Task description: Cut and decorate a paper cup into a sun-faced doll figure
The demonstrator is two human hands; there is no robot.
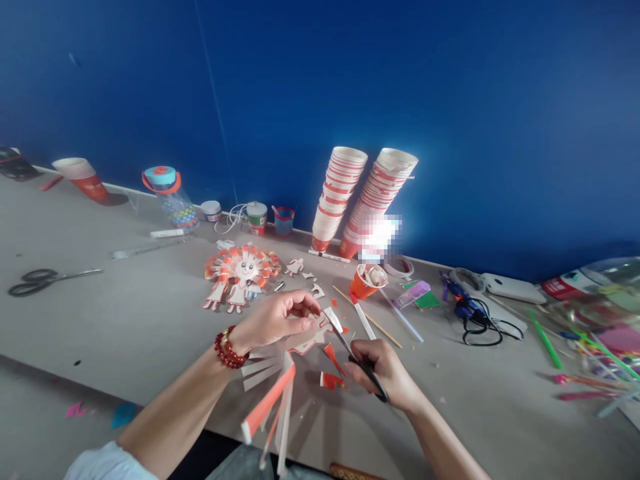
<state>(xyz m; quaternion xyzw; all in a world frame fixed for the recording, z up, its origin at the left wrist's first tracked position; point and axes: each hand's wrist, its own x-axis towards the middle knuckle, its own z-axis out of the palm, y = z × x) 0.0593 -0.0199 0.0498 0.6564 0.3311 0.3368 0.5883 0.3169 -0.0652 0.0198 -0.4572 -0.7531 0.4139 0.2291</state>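
Observation:
My right hand (385,373) is closed around the black handles of a pair of scissors (369,375), whose blades point up and left. Their tips reach the fingertips of my left hand (280,320), which wears red bead bracelets. Its fingers and thumb are curled together in a pinch; what lies between them is too small to make out. Just below the thumb is a white paper cutout (306,341) with a red outline. A paper cup cut into strips (270,403) hangs by the table's front edge. Red and white paper scraps (331,380) lie between my hands.
Paper dolls with a fringed flower (245,273) lie to the left. Behind stand tall stacks of paper cups (337,193) and an orange cup of scraps (367,283). A glue gun (463,300) with a cable lies right, other scissors (50,279) far left. The blue wall closes the back.

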